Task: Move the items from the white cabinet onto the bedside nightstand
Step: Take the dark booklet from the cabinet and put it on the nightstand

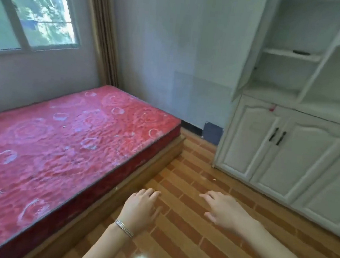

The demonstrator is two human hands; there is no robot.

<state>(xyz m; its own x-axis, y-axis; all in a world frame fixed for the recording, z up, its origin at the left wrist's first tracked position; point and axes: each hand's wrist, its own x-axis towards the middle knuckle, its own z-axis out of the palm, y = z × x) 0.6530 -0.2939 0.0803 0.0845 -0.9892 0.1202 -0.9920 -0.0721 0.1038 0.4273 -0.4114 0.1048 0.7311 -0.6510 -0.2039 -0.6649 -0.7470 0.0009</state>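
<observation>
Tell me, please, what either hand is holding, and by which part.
Nothing is held: the left hand and the right hand are both open and empty.

The white cabinet (246, 139) has black handles (273, 134). Beside it, the mattress (60, 150) is red with pale rings, and the floor (197, 234) is striped orange-brown.

**Q:** what's on your cabinet rn?

**A:** On my feed the white cabinet (244, 139) stands at right, both lower doors closed. A flat dark item (301, 52) lies on an open upper shelf. There's a small red thing (272, 108) at the doors' top edge, too blurry to tell what.
</observation>
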